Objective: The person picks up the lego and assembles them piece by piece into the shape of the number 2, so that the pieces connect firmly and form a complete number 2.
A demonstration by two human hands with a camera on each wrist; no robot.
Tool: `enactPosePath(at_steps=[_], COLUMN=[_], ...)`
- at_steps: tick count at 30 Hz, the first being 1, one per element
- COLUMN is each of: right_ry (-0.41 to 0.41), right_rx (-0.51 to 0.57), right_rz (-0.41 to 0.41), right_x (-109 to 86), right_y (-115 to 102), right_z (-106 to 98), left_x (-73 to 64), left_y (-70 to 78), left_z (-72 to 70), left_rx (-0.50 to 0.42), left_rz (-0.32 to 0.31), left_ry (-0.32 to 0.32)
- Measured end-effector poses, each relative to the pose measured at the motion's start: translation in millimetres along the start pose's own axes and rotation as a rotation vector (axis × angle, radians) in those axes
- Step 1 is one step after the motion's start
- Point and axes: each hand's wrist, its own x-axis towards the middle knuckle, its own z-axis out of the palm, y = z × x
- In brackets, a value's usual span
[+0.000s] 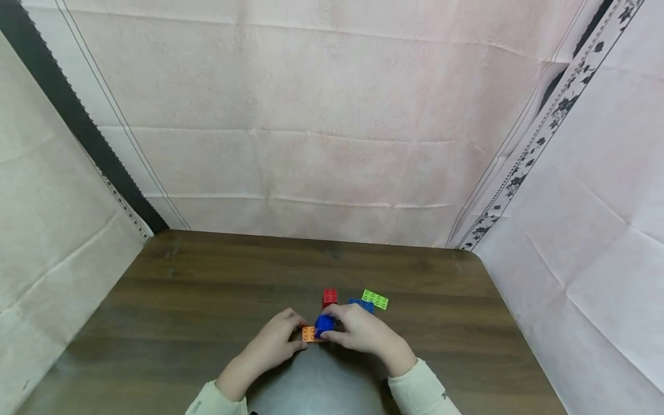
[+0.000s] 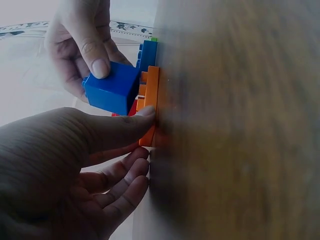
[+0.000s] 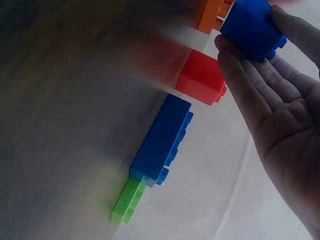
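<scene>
My left hand [image 1: 272,347] pinches the left end of a flat orange toy brick [image 1: 308,334] lying on the table, its thumb on the near side in the head view. Between thumb and fingers, my right hand [image 1: 363,331] holds a square blue brick [image 1: 324,324] over the orange brick's right part. The left wrist view shows this blue brick [image 2: 112,87] tilted, close to the studs of the orange brick [image 2: 151,90]; whether they touch I cannot tell. Some left fingertips [image 2: 141,167] rest at the table surface.
Just beyond the hands stands a red brick [image 1: 329,296]. Right of it lie a longer blue brick [image 1: 365,305], partly hidden by my right hand, and a thin lime green brick [image 1: 375,299]. White cloth walls [image 1: 332,173] enclose the brown wooden table [image 1: 233,276] at the back and sides.
</scene>
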Motion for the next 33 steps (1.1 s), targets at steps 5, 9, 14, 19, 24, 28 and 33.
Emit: enactPosePath(at_steps=[5,9,14,19,24,28,33], right_ry=[0.024,0.01,-0.003,-0.006,-0.022,-0.028,-0.019], right_rx=[-0.004,-0.011,-0.014,-0.018,-0.014,-0.012,-0.006], right_rz=[-0.013,-0.006,0.001,0.0,-0.004,0.003,-0.003], right_x=[2.9,5.6,8.0,8.6,10.0,10.6,11.5], right_y=[0,-1,-3,-6,-5,-5,-7], right_z=[2,3,4,3,5,5,5], left_x=[-0.7,-0.2,0.9,1.6,2.2,2.8,2.6], left_y=[-0.7,-0.4,-1.0,-1.5,-1.9,-2.6,-2.6], left_z=[1.5,2.1,2.6,2.6,2.6,3.0,2.6], left_rx=[0.001,-0.001,0.006,0.005,0.001,0.001,0.003], left_rz=[0.023,0.024,0.028,0.03,0.027,0.028,0.032], left_ry=[0.018,0.019,0.027,0.035,0.037,0.04,0.049])
